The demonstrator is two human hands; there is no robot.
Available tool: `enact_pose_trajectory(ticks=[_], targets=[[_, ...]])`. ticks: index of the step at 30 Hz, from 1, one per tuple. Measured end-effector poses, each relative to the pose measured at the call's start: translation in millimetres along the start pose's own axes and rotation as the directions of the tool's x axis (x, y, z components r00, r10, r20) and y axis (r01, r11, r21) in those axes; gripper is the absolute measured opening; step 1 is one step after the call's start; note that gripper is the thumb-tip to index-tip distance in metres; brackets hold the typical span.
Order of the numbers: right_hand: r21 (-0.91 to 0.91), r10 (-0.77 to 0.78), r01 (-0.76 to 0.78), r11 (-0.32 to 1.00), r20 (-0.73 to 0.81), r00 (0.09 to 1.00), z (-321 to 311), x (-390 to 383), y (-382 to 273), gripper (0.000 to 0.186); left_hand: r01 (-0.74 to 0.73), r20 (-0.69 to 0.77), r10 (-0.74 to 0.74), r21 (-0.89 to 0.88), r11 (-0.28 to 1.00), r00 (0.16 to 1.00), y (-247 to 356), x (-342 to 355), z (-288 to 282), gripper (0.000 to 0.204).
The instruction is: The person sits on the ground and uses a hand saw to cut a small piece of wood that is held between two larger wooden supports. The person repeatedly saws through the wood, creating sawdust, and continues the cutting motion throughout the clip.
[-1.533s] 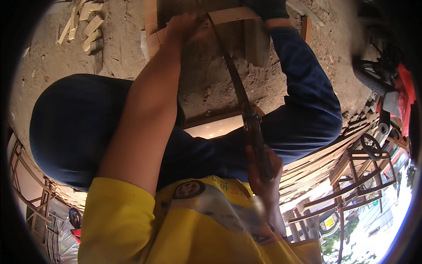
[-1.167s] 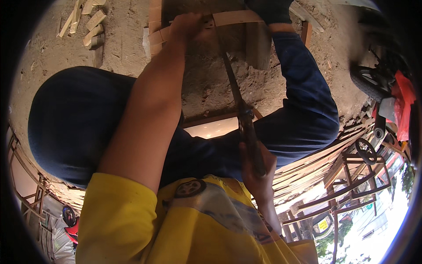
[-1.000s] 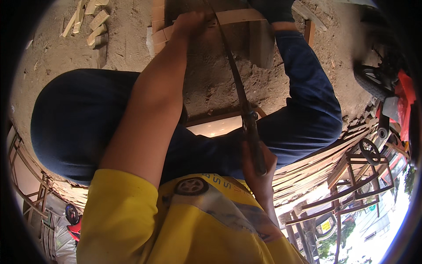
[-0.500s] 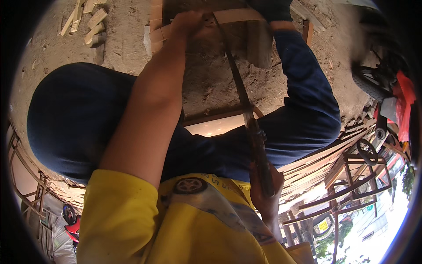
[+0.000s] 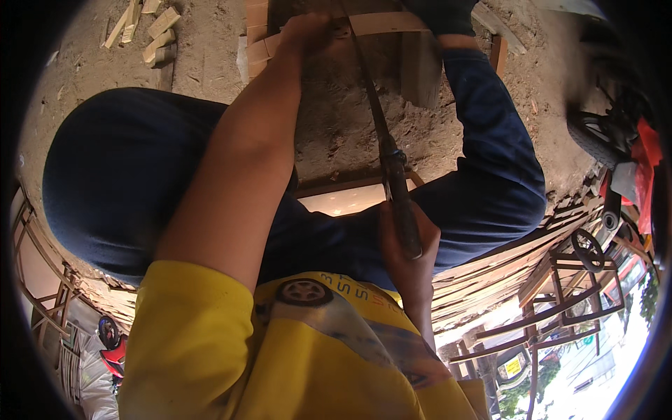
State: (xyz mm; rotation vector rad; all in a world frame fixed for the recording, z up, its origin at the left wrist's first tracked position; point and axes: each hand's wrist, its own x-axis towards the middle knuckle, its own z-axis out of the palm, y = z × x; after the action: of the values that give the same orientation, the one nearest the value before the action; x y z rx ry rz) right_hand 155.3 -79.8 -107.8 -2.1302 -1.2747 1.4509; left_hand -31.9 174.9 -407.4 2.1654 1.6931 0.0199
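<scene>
My right hand (image 5: 413,234) is wrapped round the dark handle of a handsaw (image 5: 369,87). Its long narrow blade points away from me and crosses a pale wooden board (image 5: 388,24) near the top edge. Left of the blade, my left hand (image 5: 309,33) grips the same board; its fingertips are in shadow and hard to make out. A dark-shod foot (image 5: 451,15) of mine rests at the board's right part. Beneath that part stands a thick wooden block (image 5: 420,70).
Short wood offcuts (image 5: 162,33) lie on the dirt floor (image 5: 199,59) at the far left. More wood pieces (image 5: 498,28) lie right of my foot. A motorbike wheel (image 5: 595,133) and a red plastic bag (image 5: 645,168) are at the right. Stacked planks (image 5: 483,280) and a wooden frame (image 5: 560,308) appear low right.
My right hand has pushed the saw forward, away from my body, so the handle is farther from my shirt. My left hand stays on the board. The whole view has shifted slightly.
</scene>
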Motion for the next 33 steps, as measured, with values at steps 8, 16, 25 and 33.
enact_pose_trajectory(ticks=[8, 16, 25, 33], targets=[[0.189, -0.098, 0.104, 0.977, -0.038, 0.994, -1.9, 24.9, 7.4, 0.013, 0.035, 0.089, -0.035, 0.004, 0.999, 0.995, 18.9, -9.0, -14.5, 0.035], [-0.142, -0.193, 0.173, 0.975, -0.146, 0.970, -28.2, -56.6, 10.3, 0.010, 0.012, 0.013, -0.012, 0.045, 0.999, 1.000, 12.3, -12.7, -14.2, 0.042], [-0.199, -0.141, 0.114, 0.973, -0.128, 0.982, -14.9, -81.4, 29.2, 0.012, 0.102, 0.051, -0.099, -0.066, 0.993, 0.994, 11.0, -7.3, -15.3, 0.056], [0.109, 0.012, 0.013, 0.994, -0.229, 0.973, -49.7, -30.7, 46.5, 0.005, 0.092, 0.064, -0.092, 0.007, 0.996, 0.994, 20.3, -12.8, -24.3, 0.069]])
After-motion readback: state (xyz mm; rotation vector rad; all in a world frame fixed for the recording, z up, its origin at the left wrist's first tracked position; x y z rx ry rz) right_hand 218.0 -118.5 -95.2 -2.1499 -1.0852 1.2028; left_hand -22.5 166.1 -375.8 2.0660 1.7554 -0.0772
